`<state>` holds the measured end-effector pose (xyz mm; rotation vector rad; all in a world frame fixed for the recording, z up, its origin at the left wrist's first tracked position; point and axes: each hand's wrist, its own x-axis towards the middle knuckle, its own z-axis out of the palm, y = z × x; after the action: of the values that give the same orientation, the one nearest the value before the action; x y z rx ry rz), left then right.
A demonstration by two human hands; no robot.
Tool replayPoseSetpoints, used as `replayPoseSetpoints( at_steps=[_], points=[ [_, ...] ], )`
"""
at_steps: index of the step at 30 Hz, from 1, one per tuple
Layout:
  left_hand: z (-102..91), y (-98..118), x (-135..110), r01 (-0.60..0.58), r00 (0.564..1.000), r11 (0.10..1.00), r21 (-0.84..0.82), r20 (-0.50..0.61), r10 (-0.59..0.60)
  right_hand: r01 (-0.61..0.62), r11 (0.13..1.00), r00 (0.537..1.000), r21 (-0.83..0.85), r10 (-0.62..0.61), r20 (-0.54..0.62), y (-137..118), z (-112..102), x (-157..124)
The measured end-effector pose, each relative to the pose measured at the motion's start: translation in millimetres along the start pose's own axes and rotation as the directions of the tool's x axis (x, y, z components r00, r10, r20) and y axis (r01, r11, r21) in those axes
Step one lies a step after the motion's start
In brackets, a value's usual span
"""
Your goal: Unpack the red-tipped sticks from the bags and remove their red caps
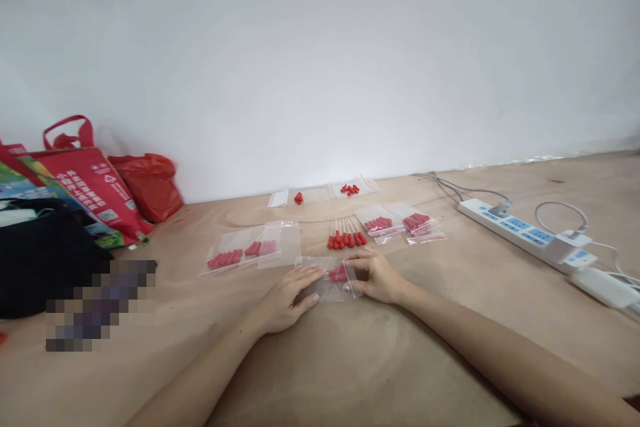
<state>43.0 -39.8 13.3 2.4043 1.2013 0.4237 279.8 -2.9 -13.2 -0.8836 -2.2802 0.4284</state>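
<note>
A clear zip bag (325, 290) with red-tipped pieces (339, 273) inside lies in front of me. My left hand (293, 297) rests on the bag's left end, fingers stretched out and thumb apart. At the bag's right edge, my right hand (377, 277) has its fingers and thumb closed on the plastic. Just beyond the hands is a row of loose thin sticks with red bulb ends (345, 239). Filled bags of red-ended sticks lie to the left (226, 257) and to the right (379, 223).
Near the wall are small red pieces (349, 189) on clear bags. A white power strip (520, 230) with plugs and cables lies at right. Red shopping bags (95, 187) and a black bag (45, 260) stand at left, beside a pixelated item (103, 307).
</note>
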Motion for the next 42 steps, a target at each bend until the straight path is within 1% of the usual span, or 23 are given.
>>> replayPoseSetpoints(
  at_steps=[2, 5, 8, 10, 13, 16, 21, 24, 27, 29, 31, 33, 35, 36, 38, 39, 40, 41, 42],
  points=[
    [1.6, -2, 0, 0.023, 1.000, 1.000, -0.011, -0.005, -0.023, -0.023, 0.999, 0.999, 0.026, 0.021, 0.043, -4, -1, 1],
    [3.3, -4, 1, 0.069, 0.997, 0.998, -0.013, -0.024, -0.070, -0.125, 0.991, 0.991, 0.039, 0.123, 0.052, -10, -2, 3],
    [2.9, -4, 2, 0.072, 0.997, 0.997, -0.009, -0.015, -0.072, -0.191, 0.981, 0.980, 0.030, 0.188, 0.069, -15, -1, 5],
    [2.1, -3, 0, 0.073, 0.997, 0.997, 0.005, 0.011, -0.074, -0.249, 0.965, 0.966, 0.083, 0.242, 0.087, -18, 0, 6],
    [1.7, -4, -2, 0.072, 0.997, 0.997, 0.031, 0.035, -0.073, -0.337, 0.913, 0.941, 0.230, 0.318, 0.114, -18, 0, 6],
    [2.7, -5, -4, 0.045, 0.999, 0.999, 0.020, 0.016, -0.046, -0.342, 0.882, 0.939, 0.324, 0.305, 0.160, -16, 0, 5],
    [3.5, -5, -5, 0.012, 1.000, 1.000, -0.004, 0.003, -0.012, -0.318, 0.851, 0.939, 0.418, 0.223, 0.261, -10, -4, 2],
    [0.6, -3, -8, 0.012, 1.000, 1.000, 0.005, -0.028, -0.012, -0.355, 0.775, 0.931, 0.523, 0.242, 0.274, -3, -13, 0],
    [-5.2, -1, -12, -0.010, 0.997, 0.996, 0.092, -0.071, 0.017, -0.395, 0.694, 0.919, 0.602, 0.300, 0.257, 5, -26, 0],
    [-8.8, 0, -12, 0.001, 0.993, 0.985, 0.174, -0.114, 0.019, -0.391, 0.672, 0.919, 0.629, 0.317, 0.234, 10, -37, -1],
    [-10.5, 0, -10, 0.064, 0.981, 0.975, 0.214, -0.194, -0.022, -0.373, 0.667, 0.924, 0.645, 0.328, 0.196, 15, -49, -2],
    [-10.5, -3, -7, 0.110, 0.963, 0.977, 0.182, -0.264, -0.059, -0.362, 0.668, 0.925, 0.650, 0.344, 0.162, 20, -63, -2],
    [-9.7, -8, -4, 0.118, 0.955, 0.988, 0.103, -0.285, -0.084, -0.344, 0.683, 0.922, 0.644, 0.377, 0.093, 25, -77, -2],
    [-9.6, -11, -3, 0.125, 0.955, 0.991, 0.058, -0.278, -0.104, -0.329, 0.694, 0.914, 0.641, 0.406, 0.029, 27, -82, -1],
    [-10.5, -17, -3, 0.178, 0.949, 0.984, -0.029, -0.260, -0.179, -0.281, 0.724, 0.874, 0.630, 0.464, -0.144, 32, -89, 4],
    [-11.5, -20, -3, 0.216, 0.942, 0.974, -0.069, -0.249, -0.226, -0.251, 0.752, 0.853, 0.609, 0.470, -0.228, 34, -90, 8],
    [-12.9, -22, -4, 0.253, 0.934, 0.961, -0.107, -0.233, -0.272, -0.225, 0.793, 0.839, 0.566, 0.454, -0.302, 35, -88, 12],
    [-14.5, -23, -5, 0.289, 0.926, 0.947, -0.142, -0.207, -0.314, -0.203, 0.845, 0.840, 0.495, 0.410, -0.356, 36, -84, 17],
    [-16.2, -24, -6, 0.322, 0.921, 0.931, -0.171, -0.174, -0.350, -0.185, 0.900, 0.851, 0.394, 0.347, -0.395, 37, -77, 22]
  ],
)
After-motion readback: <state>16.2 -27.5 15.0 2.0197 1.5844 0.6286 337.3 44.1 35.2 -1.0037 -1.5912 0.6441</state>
